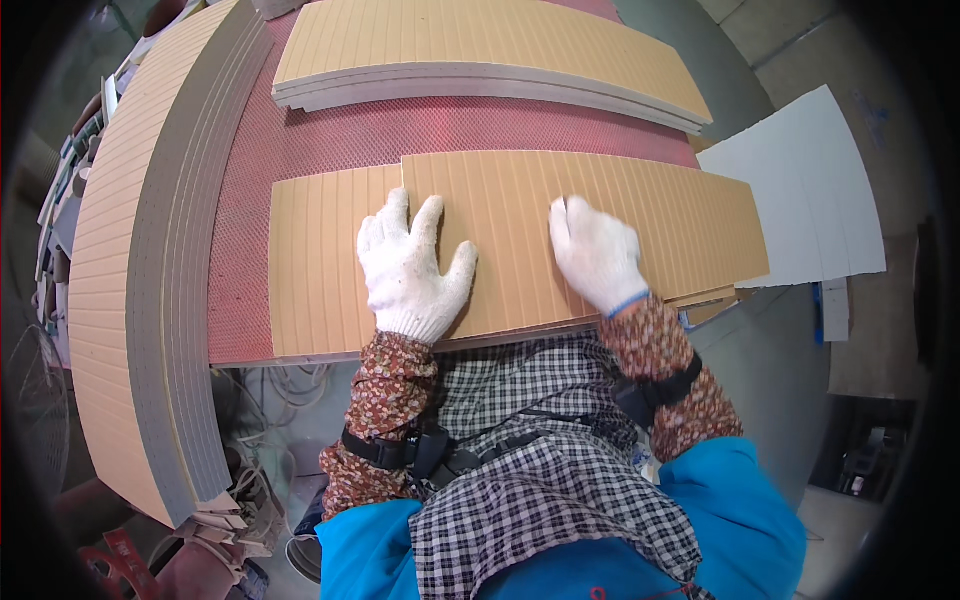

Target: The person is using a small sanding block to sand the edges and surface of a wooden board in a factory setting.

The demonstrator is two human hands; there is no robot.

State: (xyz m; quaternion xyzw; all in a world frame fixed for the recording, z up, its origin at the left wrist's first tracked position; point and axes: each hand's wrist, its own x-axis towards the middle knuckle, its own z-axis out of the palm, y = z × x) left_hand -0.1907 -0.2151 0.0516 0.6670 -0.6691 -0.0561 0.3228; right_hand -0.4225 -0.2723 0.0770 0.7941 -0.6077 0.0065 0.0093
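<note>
Two tan, grooved boards overlap in front of me. The upper board (500,230) reaches far to the right, and a strip of the lower board (318,260) shows at the left. With fingers spread, my left hand (412,268), in a white knit glove, lies flat across the boards near the upper one's left end. My right hand (598,252), gloved the same way, rests closed on the middle of the upper board. Whatever may be inside its curled fingers is hidden.
A red textured table mat (255,220) lies beneath the boards. Behind them is a stack of similar boards (480,45); a taller stack (130,230) stands along the left. A white sheet (800,190) sticks out at the right. Cables (280,390) hang below the table.
</note>
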